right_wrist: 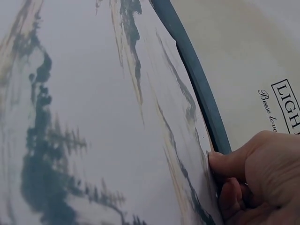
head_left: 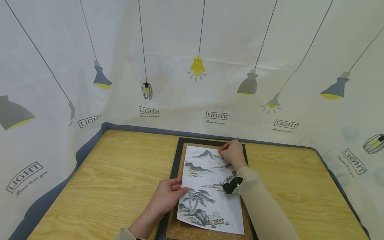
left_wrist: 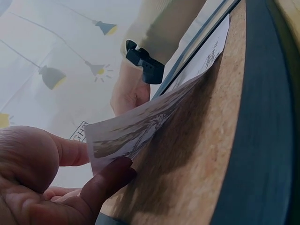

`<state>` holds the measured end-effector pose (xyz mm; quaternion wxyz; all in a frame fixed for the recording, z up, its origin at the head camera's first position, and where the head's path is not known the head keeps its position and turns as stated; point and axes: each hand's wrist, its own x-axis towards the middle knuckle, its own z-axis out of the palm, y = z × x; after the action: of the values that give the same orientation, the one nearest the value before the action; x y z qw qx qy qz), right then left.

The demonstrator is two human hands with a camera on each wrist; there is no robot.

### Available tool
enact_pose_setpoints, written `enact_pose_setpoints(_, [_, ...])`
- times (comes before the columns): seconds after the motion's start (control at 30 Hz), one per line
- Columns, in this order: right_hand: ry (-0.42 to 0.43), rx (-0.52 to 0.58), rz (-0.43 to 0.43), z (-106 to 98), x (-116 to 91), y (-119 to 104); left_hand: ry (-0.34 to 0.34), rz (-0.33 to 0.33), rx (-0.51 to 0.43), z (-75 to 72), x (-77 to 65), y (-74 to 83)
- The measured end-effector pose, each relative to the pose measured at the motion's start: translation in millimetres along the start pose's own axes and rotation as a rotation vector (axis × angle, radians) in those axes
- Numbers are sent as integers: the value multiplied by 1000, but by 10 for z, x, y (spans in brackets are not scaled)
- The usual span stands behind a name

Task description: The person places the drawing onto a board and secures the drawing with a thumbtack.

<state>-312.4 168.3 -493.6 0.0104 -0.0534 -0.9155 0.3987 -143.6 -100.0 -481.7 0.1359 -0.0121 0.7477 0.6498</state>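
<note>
A sheet of white paper printed with an ink landscape painting [head_left: 199,178] lies over a cork board [head_left: 177,231] with a black frame [head_left: 175,166]. My left hand [head_left: 166,195] pinches the paper's left edge, thumb on top and fingers underneath. In the left wrist view, that edge of the sheet [left_wrist: 122,133] curves up off the cork [left_wrist: 187,159]. At the top right corner, my right hand [head_left: 233,154] pinches the paper between thumb and fingers. The right wrist view shows the thumb [right_wrist: 229,164] on the sheet's edge, the fingers curled beneath.
The board lies on a wood-grain table [head_left: 129,160] near its back edge. A pale curtain [head_left: 174,43] printed with hanging lamps surrounds the table at the back and sides. A black wrist device [head_left: 232,185] on the right sleeve hangs over the sheet.
</note>
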Motion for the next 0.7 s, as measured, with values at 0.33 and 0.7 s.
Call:
enact_pose_setpoints(0.33, [-26,56,2,-6,24,59,34,6,-28,-145,-21,-23])
enact_pose_setpoints(0.7, [-14,243,75,-23,-22,191,62,-25,-105,-280,-52,-89])
